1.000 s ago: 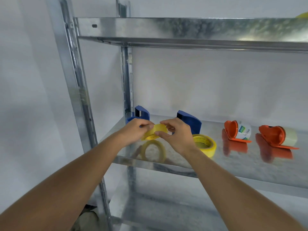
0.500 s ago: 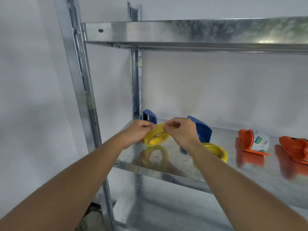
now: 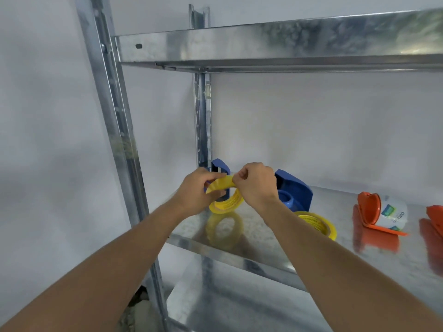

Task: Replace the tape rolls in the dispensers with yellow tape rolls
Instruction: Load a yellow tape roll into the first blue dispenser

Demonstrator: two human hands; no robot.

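Note:
My left hand (image 3: 199, 190) grips a yellow tape roll (image 3: 225, 200) just above the metal shelf (image 3: 263, 250). My right hand (image 3: 255, 185) pinches the roll's top edge, fingers curled. Behind the hands stand two blue dispensers: one (image 3: 220, 167) at the back left corner, mostly hidden, and one (image 3: 296, 191) to the right with a bare hub. A second yellow roll (image 3: 317, 224) lies flat on the shelf. Further right an orange dispenser (image 3: 370, 209) holds a white labelled roll (image 3: 393, 215). Another orange dispenser (image 3: 435, 218) is cut off at the frame edge.
The rack's upright posts (image 3: 112, 140) stand to the left, and an upper shelf (image 3: 275, 49) hangs overhead. A lower shelf (image 3: 215, 307) shows beneath. A white wall lies behind the rack.
The view has shifted left, so the shelf items sit further right in frame. Both hands still hold the yellow roll and have turned it a little; its reflection shows on the shelf.

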